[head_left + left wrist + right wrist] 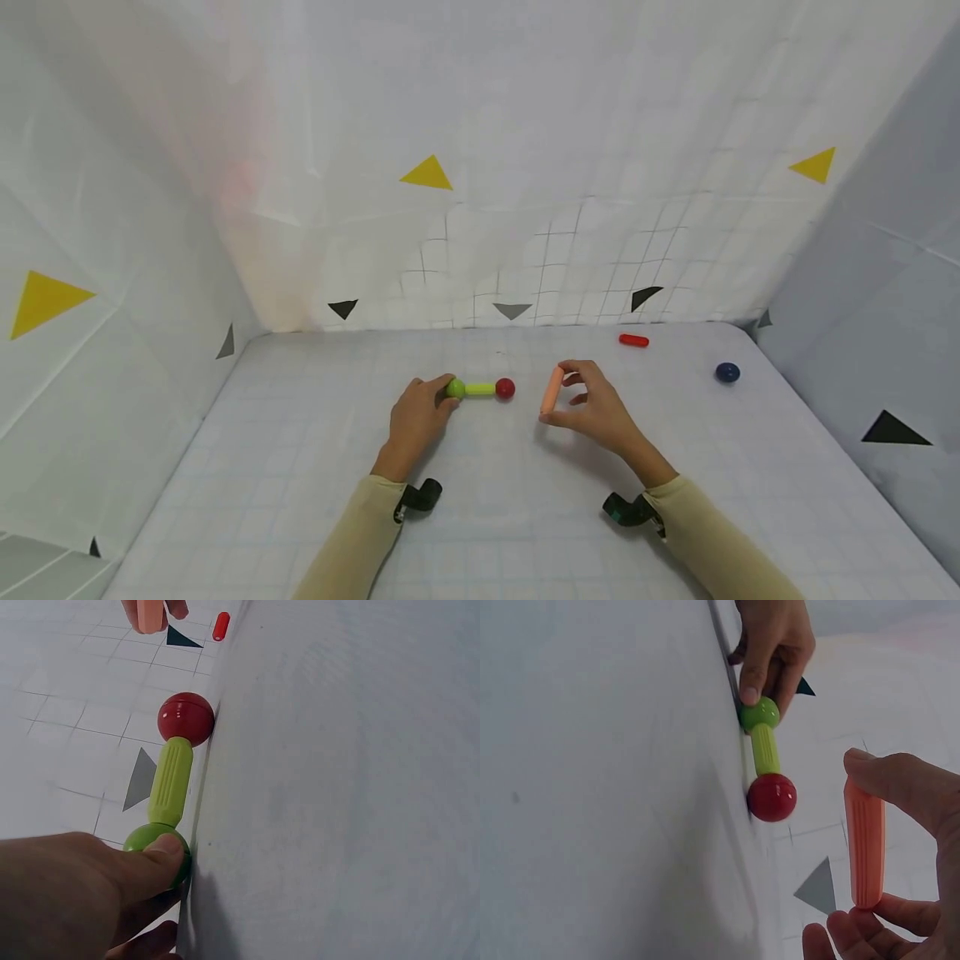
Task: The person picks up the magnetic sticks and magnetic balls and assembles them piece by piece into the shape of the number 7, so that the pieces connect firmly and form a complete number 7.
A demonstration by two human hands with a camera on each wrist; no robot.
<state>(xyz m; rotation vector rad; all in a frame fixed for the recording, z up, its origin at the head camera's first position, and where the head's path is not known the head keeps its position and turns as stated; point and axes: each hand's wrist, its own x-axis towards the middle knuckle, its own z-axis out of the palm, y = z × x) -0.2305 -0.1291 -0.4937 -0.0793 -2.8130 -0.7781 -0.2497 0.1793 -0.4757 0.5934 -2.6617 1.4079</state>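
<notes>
My left hand (417, 417) pinches a green ball (142, 838) between thumb and fingers. A ribbed yellow-green rod (171, 781) joins that ball to a dark red ball (186, 719), and the three lie in a line on the table. To the right of the red ball, my right hand (596, 407) holds a ribbed orange rod (866, 844) by its two ends, thumb on one and fingers on the other. A gap separates the orange rod from the red ball. Part of the green ball is hidden under the left thumb.
A short red rod (633, 340) lies at the back right of the white table (480, 533). Nearer the right edge is a dark blue ball (727, 372). White sheet walls (510, 100) with yellow and black triangles stand behind and on both sides.
</notes>
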